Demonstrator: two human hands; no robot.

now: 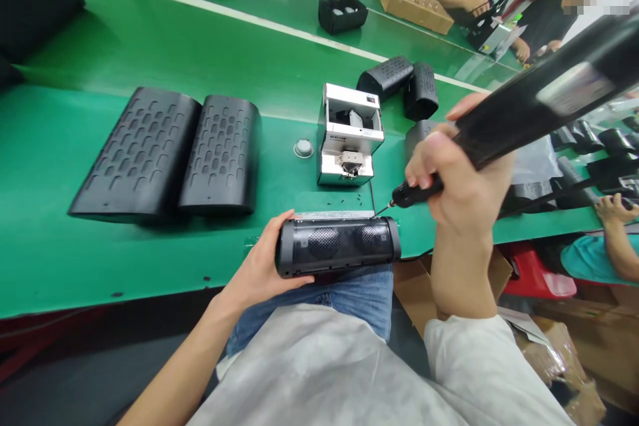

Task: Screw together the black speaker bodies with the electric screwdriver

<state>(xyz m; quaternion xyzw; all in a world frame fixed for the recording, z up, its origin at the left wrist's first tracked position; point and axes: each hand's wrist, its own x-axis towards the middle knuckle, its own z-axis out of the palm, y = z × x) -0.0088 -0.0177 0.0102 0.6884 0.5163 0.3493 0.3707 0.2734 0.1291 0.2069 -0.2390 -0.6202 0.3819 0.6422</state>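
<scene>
My left hand (272, 259) grips the left end of a black speaker (344, 244), which shows two round perforated grilles and lies at the table's front edge above my lap. In my right hand (452, 160) is a black electric screwdriver (529, 100), held with the fingers wrapped round its body. Its thin bit points down to the left and meets the upper edge of the speaker near its right end; whether a screw sits under the tip is too small to tell. Behind the speaker stands a silver screw feeder (351, 136), with several tiny screws (344, 202) scattered in front.
Two black textured housings (219, 153) stand on the green table (279, 200) to the left. A small round metal part (303, 148) lies beside the feeder. More black housings (387, 76) are behind it. Co-workers' hands (476, 5) are at work across the table and at far right.
</scene>
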